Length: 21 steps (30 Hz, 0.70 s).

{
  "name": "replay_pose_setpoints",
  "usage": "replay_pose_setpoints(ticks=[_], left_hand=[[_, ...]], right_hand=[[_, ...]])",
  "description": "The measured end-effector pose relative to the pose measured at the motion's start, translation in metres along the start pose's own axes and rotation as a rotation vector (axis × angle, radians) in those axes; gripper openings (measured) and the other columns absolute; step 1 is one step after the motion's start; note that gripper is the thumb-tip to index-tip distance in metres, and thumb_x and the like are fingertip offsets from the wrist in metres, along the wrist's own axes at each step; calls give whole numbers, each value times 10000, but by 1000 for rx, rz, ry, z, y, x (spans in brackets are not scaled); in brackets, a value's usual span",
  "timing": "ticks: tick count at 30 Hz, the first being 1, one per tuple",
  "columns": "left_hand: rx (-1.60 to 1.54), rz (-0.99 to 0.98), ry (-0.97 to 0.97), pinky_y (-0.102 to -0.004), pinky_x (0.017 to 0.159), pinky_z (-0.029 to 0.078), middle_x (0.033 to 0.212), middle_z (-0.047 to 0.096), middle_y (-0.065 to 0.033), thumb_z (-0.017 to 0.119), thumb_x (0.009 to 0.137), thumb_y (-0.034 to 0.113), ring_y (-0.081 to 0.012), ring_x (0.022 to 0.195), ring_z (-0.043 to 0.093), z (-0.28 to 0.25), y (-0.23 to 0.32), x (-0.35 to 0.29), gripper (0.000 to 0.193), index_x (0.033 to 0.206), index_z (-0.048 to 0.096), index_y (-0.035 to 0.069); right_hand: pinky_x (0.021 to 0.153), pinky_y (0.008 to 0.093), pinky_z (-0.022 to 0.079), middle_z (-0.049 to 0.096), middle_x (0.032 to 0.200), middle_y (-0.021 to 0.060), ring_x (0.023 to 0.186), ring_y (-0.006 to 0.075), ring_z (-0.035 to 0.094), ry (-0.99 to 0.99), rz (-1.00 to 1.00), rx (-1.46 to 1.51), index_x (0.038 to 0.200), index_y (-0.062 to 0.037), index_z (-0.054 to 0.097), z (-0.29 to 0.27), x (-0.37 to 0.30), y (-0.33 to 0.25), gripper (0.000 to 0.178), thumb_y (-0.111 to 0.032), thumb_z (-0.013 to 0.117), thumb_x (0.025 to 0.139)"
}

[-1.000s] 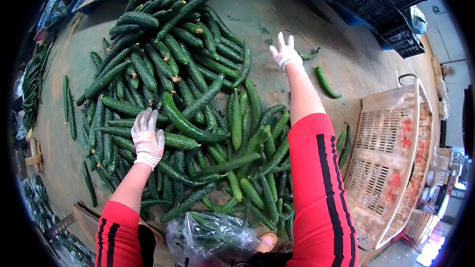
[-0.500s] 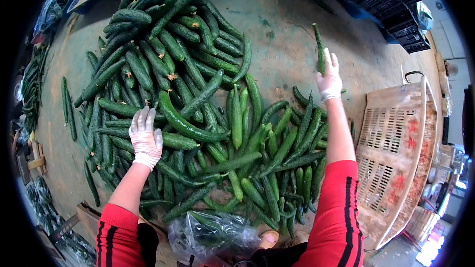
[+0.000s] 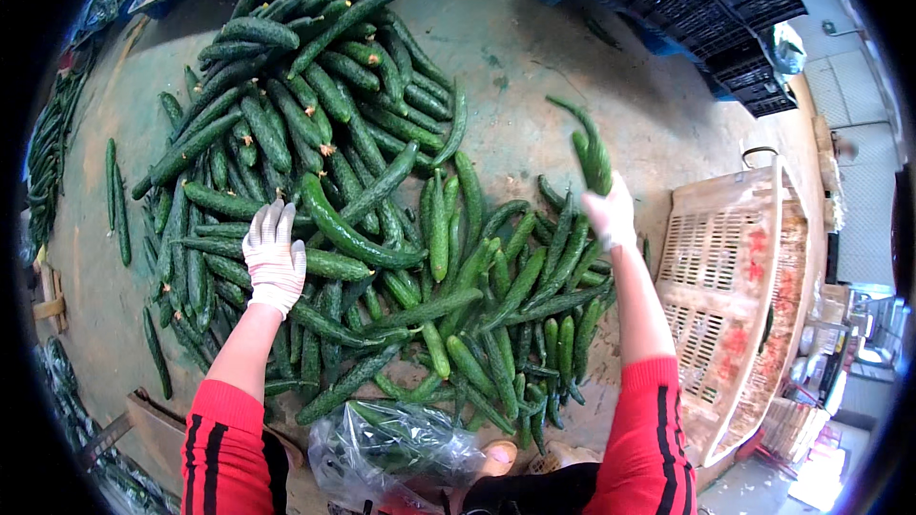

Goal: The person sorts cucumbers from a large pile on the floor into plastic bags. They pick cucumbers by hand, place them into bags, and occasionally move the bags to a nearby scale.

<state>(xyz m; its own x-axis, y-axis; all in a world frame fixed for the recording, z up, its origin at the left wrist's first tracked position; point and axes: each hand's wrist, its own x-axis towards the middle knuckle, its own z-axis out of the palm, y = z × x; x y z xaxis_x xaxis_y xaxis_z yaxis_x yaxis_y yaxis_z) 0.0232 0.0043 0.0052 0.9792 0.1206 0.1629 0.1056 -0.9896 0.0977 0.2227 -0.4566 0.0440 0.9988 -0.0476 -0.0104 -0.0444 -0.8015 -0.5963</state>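
Both my hands wear thin white gloves. My left hand (image 3: 275, 256) lies on the cucumber pile (image 3: 324, 133), its fingers stretched out over several dark green cucumbers and closed around none. Out to the right, above the floor, my right hand (image 3: 611, 212) grips a curved cucumber (image 3: 593, 145) by its lower end; its thin tip points away from me. Motion smears it, and a second cucumber may be held against it. Below and left of that hand lies a group of smaller cucumbers (image 3: 525, 291). A long glossy cucumber (image 3: 348, 229) rests just right of my left hand.
A clear plastic bag (image 3: 391, 448) holding cucumbers sits near my feet. To the right stands a dirty white slatted crate (image 3: 706, 296) tipped on its side. Black crates (image 3: 668, 0) are stacked at the far right. More cucumbers (image 3: 59, 153) lie along the left edge.
My right hand has come nearer and slightly left, and the cucumber in it now tilts left. My left hand stays on the pile. The whole view has shifted slightly.
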Motion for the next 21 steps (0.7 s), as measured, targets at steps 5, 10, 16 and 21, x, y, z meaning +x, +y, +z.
replay_pose_setpoints(ticks=[5,10,16,21], left_hand=[[-28,-2,-1,-467,1007,297,1393,388,-96,576,756,241,-299,1279,345,2,-3,-2,608,1323,421,86],[-90,-7,-23,-471,1002,317,1398,380,-98,620,760,255,-305,1283,342,3,-1,-6,624,1327,412,95],[-238,-14,-26,-461,1026,323,1370,397,-128,651,766,250,-335,1264,356,-24,-15,-26,582,1289,444,101],[-333,24,-78,-444,983,381,1232,509,-161,648,779,260,-362,1156,456,-119,16,-52,403,1141,570,99]], right_hand=[[483,217,391,642,852,53,549,70,493,-605,518,588,1105,-26,594,-80,-168,-87,411,-107,610,703],[418,182,316,655,926,99,477,63,422,-482,765,1056,1193,53,513,-158,-280,-155,505,-115,631,732],[412,190,312,651,923,107,488,74,450,-398,699,1084,1190,52,507,-183,-366,-209,540,-136,674,712],[403,188,304,652,851,86,477,64,445,-386,558,945,1120,34,559,-202,-409,-208,424,-139,603,735]])
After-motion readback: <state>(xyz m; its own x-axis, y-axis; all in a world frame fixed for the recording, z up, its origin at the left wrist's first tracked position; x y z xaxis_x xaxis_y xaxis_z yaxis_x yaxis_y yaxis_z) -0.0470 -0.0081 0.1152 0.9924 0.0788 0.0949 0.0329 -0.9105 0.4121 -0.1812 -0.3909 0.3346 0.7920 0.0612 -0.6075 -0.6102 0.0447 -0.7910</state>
